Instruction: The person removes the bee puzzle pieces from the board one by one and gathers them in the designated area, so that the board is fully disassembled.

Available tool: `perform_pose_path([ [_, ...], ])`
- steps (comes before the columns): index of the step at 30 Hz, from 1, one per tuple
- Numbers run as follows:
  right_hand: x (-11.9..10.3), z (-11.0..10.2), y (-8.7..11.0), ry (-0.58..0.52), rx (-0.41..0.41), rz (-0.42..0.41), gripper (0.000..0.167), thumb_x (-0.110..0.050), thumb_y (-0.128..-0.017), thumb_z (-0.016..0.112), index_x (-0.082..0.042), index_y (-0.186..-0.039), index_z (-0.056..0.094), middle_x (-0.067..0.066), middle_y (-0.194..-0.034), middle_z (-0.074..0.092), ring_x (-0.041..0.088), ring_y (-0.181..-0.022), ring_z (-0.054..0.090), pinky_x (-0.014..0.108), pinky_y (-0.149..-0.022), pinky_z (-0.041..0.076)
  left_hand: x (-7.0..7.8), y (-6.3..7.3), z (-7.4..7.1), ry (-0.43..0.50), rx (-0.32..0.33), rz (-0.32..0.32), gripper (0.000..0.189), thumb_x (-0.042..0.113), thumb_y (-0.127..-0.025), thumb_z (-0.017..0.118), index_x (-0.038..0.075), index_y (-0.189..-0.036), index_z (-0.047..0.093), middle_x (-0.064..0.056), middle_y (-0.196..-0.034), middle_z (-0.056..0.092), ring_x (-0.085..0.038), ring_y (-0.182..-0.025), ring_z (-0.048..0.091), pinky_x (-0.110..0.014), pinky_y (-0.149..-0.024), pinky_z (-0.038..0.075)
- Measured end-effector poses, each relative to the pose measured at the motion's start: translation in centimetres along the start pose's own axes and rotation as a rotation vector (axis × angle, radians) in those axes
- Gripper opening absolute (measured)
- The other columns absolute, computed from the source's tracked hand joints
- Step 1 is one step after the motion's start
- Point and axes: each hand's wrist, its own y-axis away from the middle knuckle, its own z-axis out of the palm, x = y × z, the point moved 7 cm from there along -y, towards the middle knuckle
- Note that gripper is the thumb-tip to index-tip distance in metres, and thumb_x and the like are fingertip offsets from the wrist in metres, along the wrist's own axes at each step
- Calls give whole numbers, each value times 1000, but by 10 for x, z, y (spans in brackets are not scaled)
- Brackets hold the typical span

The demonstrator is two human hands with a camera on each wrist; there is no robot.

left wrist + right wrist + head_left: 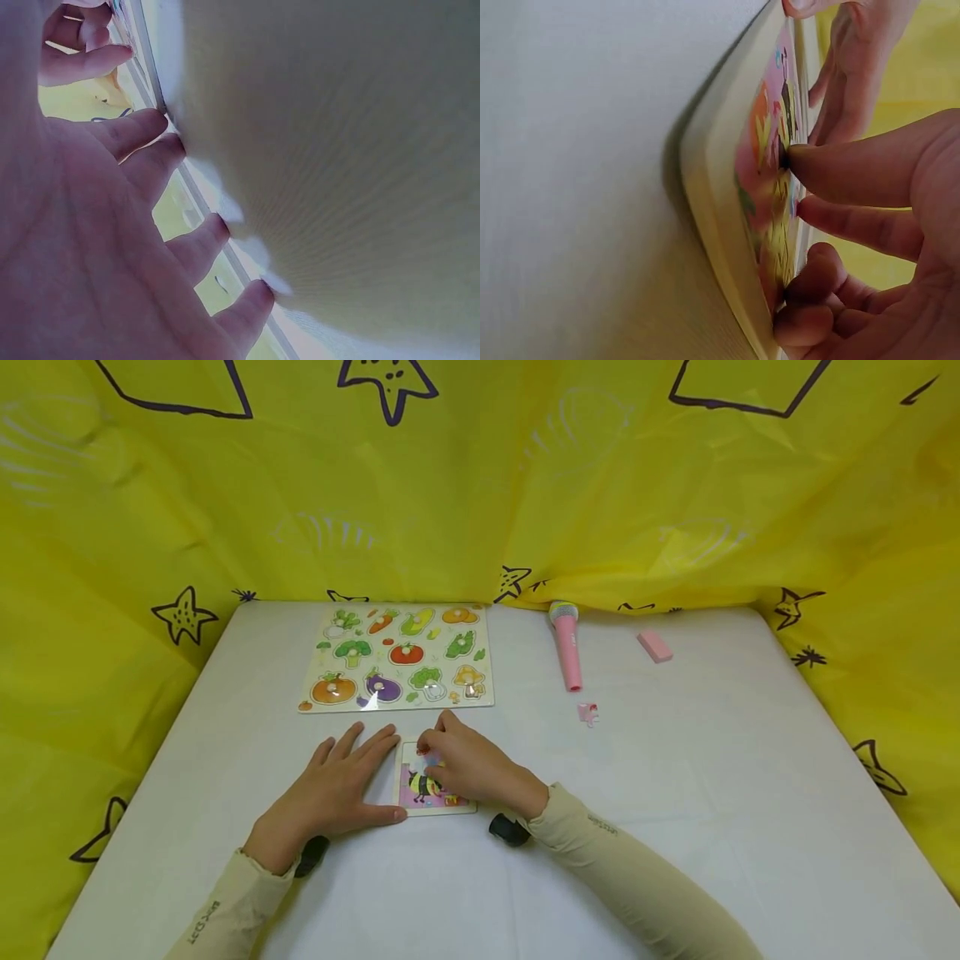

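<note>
A small framed jigsaw puzzle (438,811) with a bee on a pink ground lies on the white table. My left hand (336,787) spreads its fingers along the puzzle's left side, with the thumb at the near left corner and the index fingertip by the far left corner. Over the upper part of the picture, my right hand (476,767) has its thumb and forefinger pinching at a small puzzle piece (431,761), mostly covered by the fingers. In the right wrist view the thumb (840,171) touches the picture; its other fingers are curled.
Behind the left hand lies a vegetable knob puzzle board (397,653). A loose pink puzzle piece (588,714) sits to the right, with a pink toy microphone (568,652) and a pink block (655,647) farther back. A yellow patterned cloth (450,485) hangs around the table.
</note>
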Motion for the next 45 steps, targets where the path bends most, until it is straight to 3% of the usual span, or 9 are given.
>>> perform_pose_path([
  [15,1,0,-1,-91,8,24,17,-4,-98,76,-7,-112,67,8,-108,43,20,-90,53,28,-73,49,-2,-2,1,-12,3,5,105,68,-87,78,12,-167,38,-8,-174,32,-50,-158,18,-76,-121,16],
  [23,4,0,-2,-78,-18,39,27,-6,-99,76,-6,-125,71,10,-111,46,21,-90,54,28,-73,49,-1,-2,0,-2,-1,0,105,67,-87,79,12,-167,38,-8,-174,32,-50,-159,18,-76,-121,16],
  [27,4,1,-3,-67,-31,15,20,-4,-98,75,-7,-118,72,9,-109,47,20,-96,50,29,-77,49,0,-2,1,2,-8,0,105,67,-88,78,12,-167,37,-8,-174,32,-50,-159,17,-76,-121,15],
  [34,3,1,-3,-79,-6,-8,12,-2,-97,74,-9,-107,72,8,-105,45,20,-91,49,28,-71,45,0,-1,0,1,3,3,104,66,-87,79,12,-166,38,-7,-174,32,-50,-159,18,-75,-121,16],
  [45,7,2,-1,-112,14,-9,17,-2,-97,75,-11,-110,71,5,-106,49,18,-93,53,28,-76,47,0,0,0,-3,6,2,103,64,-88,80,11,-166,39,-9,-173,34,-50,-158,19,-76,-121,16],
])
